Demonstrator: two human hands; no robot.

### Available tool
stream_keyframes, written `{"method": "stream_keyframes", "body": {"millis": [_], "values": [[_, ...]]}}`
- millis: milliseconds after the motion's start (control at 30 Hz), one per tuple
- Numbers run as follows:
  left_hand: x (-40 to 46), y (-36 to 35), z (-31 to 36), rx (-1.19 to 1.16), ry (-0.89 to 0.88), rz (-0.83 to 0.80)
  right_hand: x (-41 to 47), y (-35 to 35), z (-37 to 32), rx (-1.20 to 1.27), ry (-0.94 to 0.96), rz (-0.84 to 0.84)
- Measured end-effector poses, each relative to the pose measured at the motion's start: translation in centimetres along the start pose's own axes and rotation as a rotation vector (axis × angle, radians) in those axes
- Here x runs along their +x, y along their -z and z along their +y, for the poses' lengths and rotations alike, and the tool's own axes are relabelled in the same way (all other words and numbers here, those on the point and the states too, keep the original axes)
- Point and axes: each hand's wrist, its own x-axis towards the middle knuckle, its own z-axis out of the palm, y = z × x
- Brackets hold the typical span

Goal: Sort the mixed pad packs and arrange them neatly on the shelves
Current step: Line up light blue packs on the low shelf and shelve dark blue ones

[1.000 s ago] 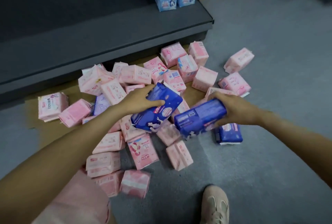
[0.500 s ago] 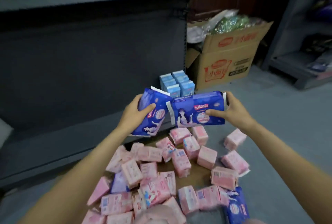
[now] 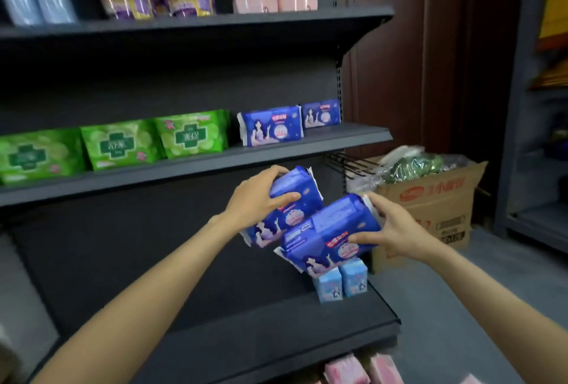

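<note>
View count: one only, the head camera; no second view, so no shared part
Position: at the person's head, in front of the dark shelving unit [image 3: 196, 165]; both forearms run in from the bottom corners
Facing: forward and slightly down, toward the unit's right end; the middle shelf's front edge slants up to the right
Nearness: close; the left hand [image 3: 255, 199] and right hand [image 3: 396, 230] meet just right of centre, near the lens
Coverage: top shelf edge at the upper border, bottom shelf's right corner low in frame; grey floor [image 3: 445, 322] and a cardboard box [image 3: 436, 208] at right
Optics: wide-angle; borders blurred
</note>
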Motion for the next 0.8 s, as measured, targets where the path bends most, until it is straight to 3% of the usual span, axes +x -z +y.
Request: {"method": "stream_keyframes", "body": {"millis": [200,367,633,800], "values": [[5.6,2.5,3.2,0.183,-0.237,0.035,6.1,0.4,-2.1,0.129,0.116,-0.011],[9.4,2.8,4.2,0.210,-0.216,0.156,8.9,2.7,-2.6,0.132,0.182,0.158],[12.5,1.7,3.1,0.038,-0.225,0.247,11.0,4.7,-2.2,0.086,0.181,0.296],[15.7,3.1,2.3,-0.094,-0.262,0.214,12.9,7.7,-1.2,0.128,0.175,0.356]]}}
